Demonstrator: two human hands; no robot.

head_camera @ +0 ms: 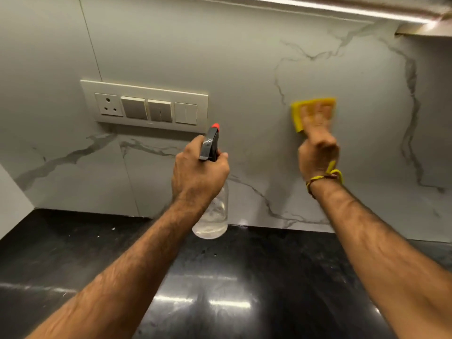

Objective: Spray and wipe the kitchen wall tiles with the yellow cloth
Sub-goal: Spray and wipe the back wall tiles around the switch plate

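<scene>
White marble-look wall tiles (244, 69) with grey veins fill the upper view. My right hand (318, 148) presses a folded yellow cloth (299, 111) flat against the tiles at centre right; hand and cloth are motion-blurred. My left hand (199, 171) grips the neck of a clear spray bottle (215, 216) with a dark trigger head and a red nozzle (215, 126) aimed toward the wall. The bottle hangs above the counter, a little left of the cloth.
A beige switch plate (144, 106) with a socket and several switches sits on the tiles at left. A glossy black counter (244, 289) runs below the wall. An under-cabinet light strip (342, 8) glows at the top right. A side wall (12, 204) closes the left.
</scene>
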